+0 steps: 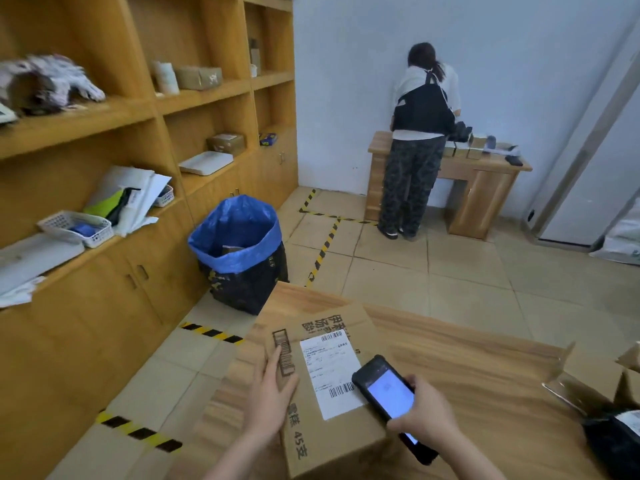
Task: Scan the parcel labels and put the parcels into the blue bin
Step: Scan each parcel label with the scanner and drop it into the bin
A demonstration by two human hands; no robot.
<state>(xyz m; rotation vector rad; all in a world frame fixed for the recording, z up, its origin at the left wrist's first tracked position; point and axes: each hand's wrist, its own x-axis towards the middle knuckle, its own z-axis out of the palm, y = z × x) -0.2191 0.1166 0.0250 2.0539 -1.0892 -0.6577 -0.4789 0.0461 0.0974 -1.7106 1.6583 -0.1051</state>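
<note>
A brown cardboard parcel [322,441] lies on the wooden table [485,368] in front of me, its white shipping label [329,368] facing up. My left hand [272,393] rests flat on the parcel's left side, fingers straight, beside the label. My right hand [427,415] grips a black handheld scanner [389,396] with a lit screen, held over the label's right edge. The bin with a blue liner [239,244] stands on the floor beyond the table's left corner, with a box visible inside it.
Wooden shelving [114,126] with baskets, papers and small boxes lines the left wall. An open cardboard box [588,386] and a black bag [620,441] sit at the table's right. A person [419,140] stands at a far desk [485,181]. Striped tape marks the tiled floor.
</note>
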